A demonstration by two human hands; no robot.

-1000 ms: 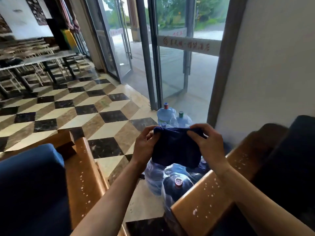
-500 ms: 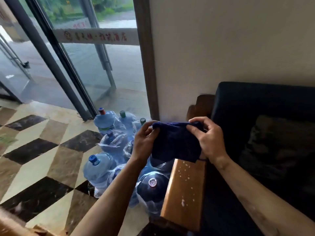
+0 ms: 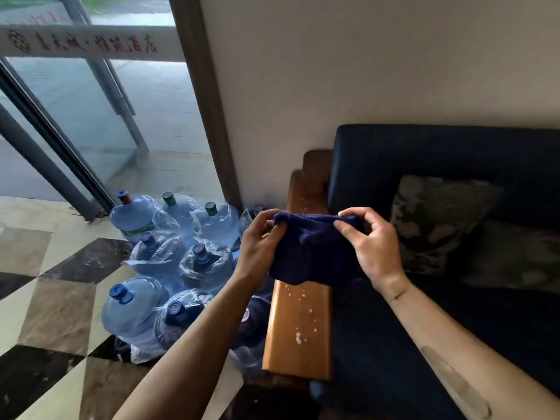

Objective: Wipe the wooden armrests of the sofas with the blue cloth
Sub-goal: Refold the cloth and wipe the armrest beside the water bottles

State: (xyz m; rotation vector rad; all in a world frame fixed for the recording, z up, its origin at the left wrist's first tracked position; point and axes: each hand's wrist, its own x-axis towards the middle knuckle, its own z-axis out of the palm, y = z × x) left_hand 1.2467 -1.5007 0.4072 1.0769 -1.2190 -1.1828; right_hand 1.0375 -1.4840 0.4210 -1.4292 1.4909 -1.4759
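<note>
head view. the left hand [image 3: 257, 241] and the right hand [image 3: 371, 247] each pinch an upper corner of the blue cloth [image 3: 309, 253], fingers curled shut on the fabric, so that it hangs as a folded pad between them. the cloth is held in the air over the far half of the wooden armrest [image 3: 298, 334] and hides that part of it; whether its lower edge touches the wood cannot be told.

step in hand, as judged: readying the cloth for this armrest; wiping here does not appear to have begun, since pale droplets and a small whitish blob [image 3: 298, 338] lie on the near part of the wood, and a few more specks show beyond the cloth. the next move likely calls for lowering the pad flat onto the wood and drawing it along the length, with enough pressure to lift the blob and not smear it.

the armrest is smooth, glossy, orange-brown, running near to far on the left side of a dark blue sofa [image 3: 424, 153], which carries a patterned cushion [image 3: 439, 222]. just left of the armrest, large water bottles [image 3: 136, 216] in clear plastic wrap stand crowded on a chequered stone floor [image 3: 54, 298]. beyond them are a glass door [image 3: 91, 116] and a plain wall [image 3: 363, 56].
</note>
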